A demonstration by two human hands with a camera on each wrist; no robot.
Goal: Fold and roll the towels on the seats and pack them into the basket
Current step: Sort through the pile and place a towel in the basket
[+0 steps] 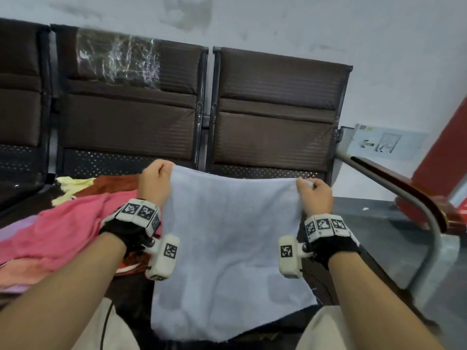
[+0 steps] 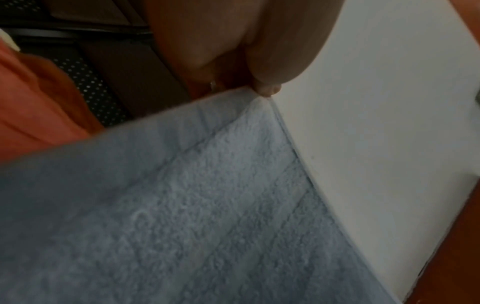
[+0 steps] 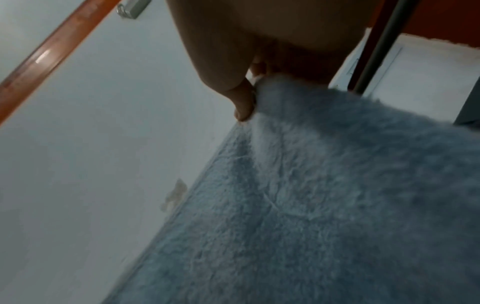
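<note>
A light blue towel [image 1: 227, 248] hangs spread out in front of me, held up by its two top corners above the seat. My left hand [image 1: 155, 178] pinches the top left corner, and my right hand [image 1: 314, 190] pinches the top right corner. In the left wrist view the left hand [image 2: 259, 82] grips the blue towel [image 2: 207, 205] at its corner. The right wrist view shows the right hand [image 3: 249, 92] clamping the fluffy towel [image 3: 311, 195] edge between thumb and fingers. No basket shows in any view.
A pink towel [image 1: 55, 231], a dark red one [image 1: 111, 184] and a pale yellow one [image 1: 73, 186] lie heaped on the left seat. Brown seat backs [image 1: 273, 109] stand behind. A metal armrest with a wooden top [image 1: 409, 195] runs along the right.
</note>
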